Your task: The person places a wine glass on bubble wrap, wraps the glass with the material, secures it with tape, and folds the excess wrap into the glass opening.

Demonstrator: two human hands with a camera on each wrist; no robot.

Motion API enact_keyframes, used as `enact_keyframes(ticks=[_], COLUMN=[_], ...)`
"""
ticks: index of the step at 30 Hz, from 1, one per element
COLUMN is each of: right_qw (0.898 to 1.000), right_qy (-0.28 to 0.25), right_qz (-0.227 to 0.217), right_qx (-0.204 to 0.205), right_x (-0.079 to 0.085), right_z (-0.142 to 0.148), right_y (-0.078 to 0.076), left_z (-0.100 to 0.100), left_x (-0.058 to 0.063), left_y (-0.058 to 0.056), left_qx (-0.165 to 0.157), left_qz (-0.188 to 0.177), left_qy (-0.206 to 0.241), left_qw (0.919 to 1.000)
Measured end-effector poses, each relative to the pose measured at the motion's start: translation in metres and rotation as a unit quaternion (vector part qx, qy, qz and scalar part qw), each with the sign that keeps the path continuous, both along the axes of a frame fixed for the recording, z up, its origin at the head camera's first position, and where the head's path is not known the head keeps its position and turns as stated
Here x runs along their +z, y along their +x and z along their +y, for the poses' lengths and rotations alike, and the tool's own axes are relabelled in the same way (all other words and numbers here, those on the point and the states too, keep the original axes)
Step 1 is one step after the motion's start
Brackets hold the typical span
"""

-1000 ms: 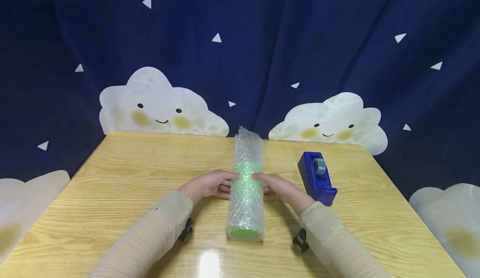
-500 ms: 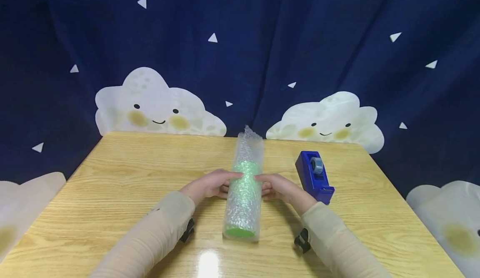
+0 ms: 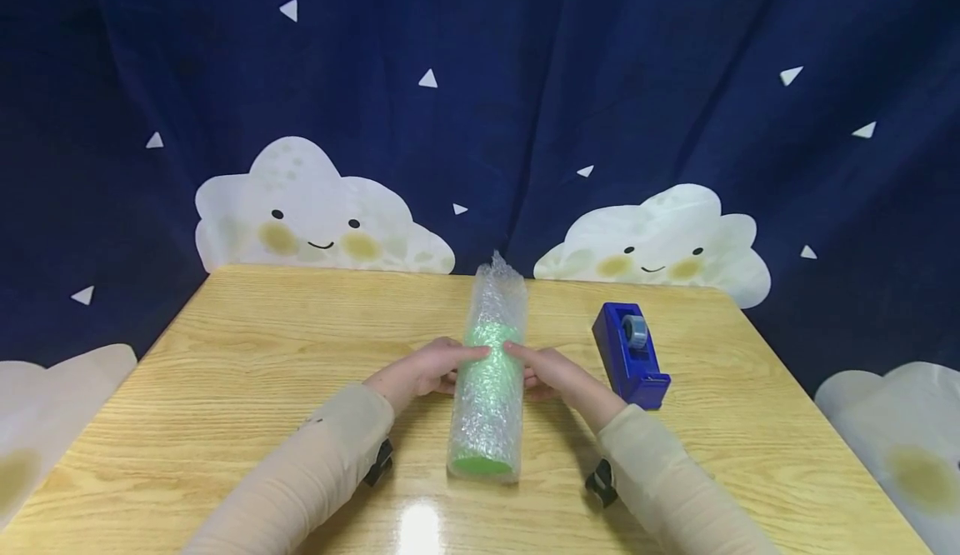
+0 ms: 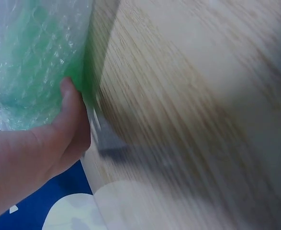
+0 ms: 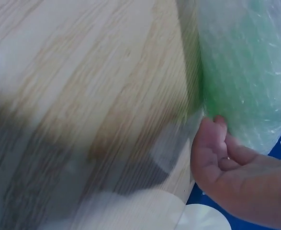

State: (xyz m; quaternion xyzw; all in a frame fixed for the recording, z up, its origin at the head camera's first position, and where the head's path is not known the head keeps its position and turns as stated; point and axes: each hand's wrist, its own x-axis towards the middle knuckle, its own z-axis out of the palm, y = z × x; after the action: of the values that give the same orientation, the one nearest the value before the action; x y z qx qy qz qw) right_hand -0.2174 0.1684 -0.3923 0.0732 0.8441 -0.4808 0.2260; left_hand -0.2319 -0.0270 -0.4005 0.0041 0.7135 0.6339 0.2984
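A green cylinder wrapped in bubble wrap (image 3: 486,413) lies lengthwise on the wooden table, its green end facing me. Loose plastic sticks up at its far end. My left hand (image 3: 423,369) grips its left side, thumb on top and fingers low against the side. From the right, my right hand (image 3: 557,374) holds it in the same way, the two thumbs almost meeting. In the left wrist view, fingers of the left hand (image 4: 49,139) touch the wrap near the tabletop. Bent fingertips of the right hand (image 5: 236,167) reach the wrap's lower edge in the right wrist view.
A blue tape dispenser (image 3: 632,357) with a roll of clear tape (image 3: 636,332) stands to the right of my right hand. Behind the wooden table (image 3: 300,330) hangs a dark blue curtain (image 3: 487,80) with white clouds and triangles.
The wrapped cylinder has turned slightly, its near end shifting left. Both thumbs have come a little closer together on top. The tape dispenser stays in place.
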Motion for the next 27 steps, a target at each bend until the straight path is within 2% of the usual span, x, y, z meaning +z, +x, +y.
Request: enact_keyframes(ticks=[5, 12, 27], right_qw=[1.000, 1.000, 1.000], right_qy=[-0.013, -0.011, -0.013], right_qz=[-0.007, 0.001, -0.004], right_qx=[-0.020, -0.022, -0.020], right_x=[0.001, 0.006, 0.011], right_z=[-0.001, -0.003, -0.003], right_y=[0.000, 0.000, 0.001], left_z=[0.000, 0.001, -0.005], left_x=[0.000, 0.000, -0.003], left_y=[0.001, 0.002, -0.001], left_qx=[0.004, 0.001, -0.008], left_qz=[-0.002, 0.007, 0.000], left_qy=[-0.011, -0.027, 0.004], left_qw=[0.9999, 0.9996, 1.0000])
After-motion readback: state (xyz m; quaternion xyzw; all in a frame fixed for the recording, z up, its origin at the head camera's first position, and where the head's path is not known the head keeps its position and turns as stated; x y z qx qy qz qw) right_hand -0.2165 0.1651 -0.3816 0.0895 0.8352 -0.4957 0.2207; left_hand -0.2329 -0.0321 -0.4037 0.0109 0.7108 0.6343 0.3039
